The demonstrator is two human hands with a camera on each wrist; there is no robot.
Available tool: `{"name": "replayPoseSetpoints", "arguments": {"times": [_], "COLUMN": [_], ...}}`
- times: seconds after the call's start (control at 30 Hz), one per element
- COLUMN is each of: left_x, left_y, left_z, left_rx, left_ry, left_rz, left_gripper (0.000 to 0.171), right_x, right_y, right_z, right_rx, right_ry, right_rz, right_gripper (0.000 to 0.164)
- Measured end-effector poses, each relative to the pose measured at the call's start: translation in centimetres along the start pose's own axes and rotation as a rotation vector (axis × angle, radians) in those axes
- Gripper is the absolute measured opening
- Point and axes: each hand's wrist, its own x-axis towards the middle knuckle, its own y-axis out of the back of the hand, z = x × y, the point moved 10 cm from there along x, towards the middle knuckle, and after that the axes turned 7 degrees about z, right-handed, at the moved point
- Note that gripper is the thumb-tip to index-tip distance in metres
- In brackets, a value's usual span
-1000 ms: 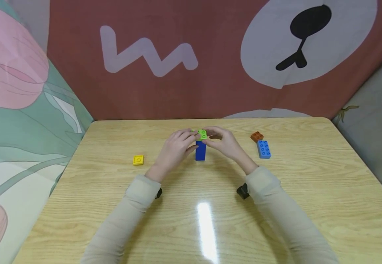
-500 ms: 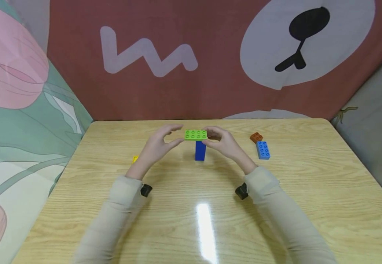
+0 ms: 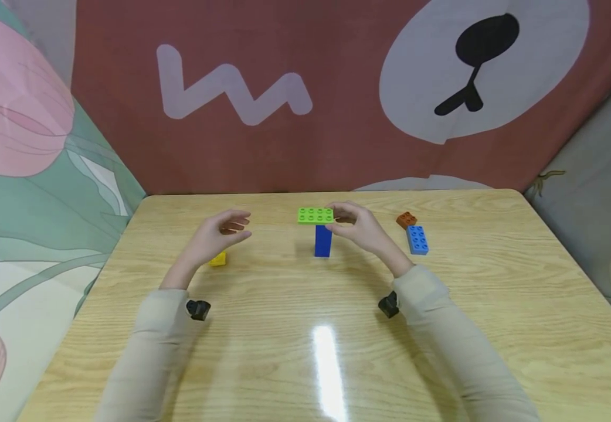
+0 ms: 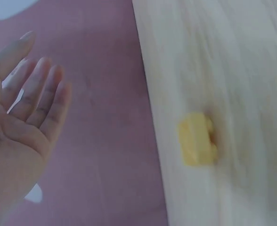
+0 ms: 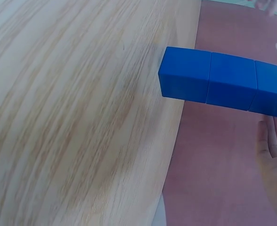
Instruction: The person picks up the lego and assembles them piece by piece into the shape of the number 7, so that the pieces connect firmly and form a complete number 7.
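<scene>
sitting between the hands [image 3: 210, 236] [image 3: 359, 228], the green brick [image 3: 315, 215] touches the right one.

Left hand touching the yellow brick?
Apart: the left wrist view shows backdrop and a strip of table between the left hand and the yellow brick.

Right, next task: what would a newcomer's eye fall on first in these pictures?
Probably the lime-green brick lying across the top of the upright dark blue column, the right hand at the brick's right end. Behind the table, a large pale muzzle with a black nose stands out at the head view's upper right.
</scene>
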Motion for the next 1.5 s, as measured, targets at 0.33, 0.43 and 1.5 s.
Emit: {"name": "replayPoseSetpoints", "arguments": {"times": [0.33, 0.43, 1.5], "left_x": [-1.2, -1.5, -3.6], "left_y": [1.4, 1.6, 1.4], "left_z": [-4.0, -4.7, -9.9], "left_rx": [0.07, 0.074, 0.209], "left_ry": [0.1, 0.114, 0.249], "left_rz": [-0.051, -0.056, -0.218], "left_gripper": [0.048, 0.049, 0.058], "right_x": [-0.1, -0.1, 0.0], "right_y": [0.1, 0.1, 0.0], "right_z": [0.1, 0.1, 0.4], "right_rx": [0.003, 0.0, 0.009], "right_ry": [-0.015, -0.014, -0.024], "right_rz": [-0.003, -0.003, -0.017], "right_gripper": [0.045, 0.045, 0.046]}}
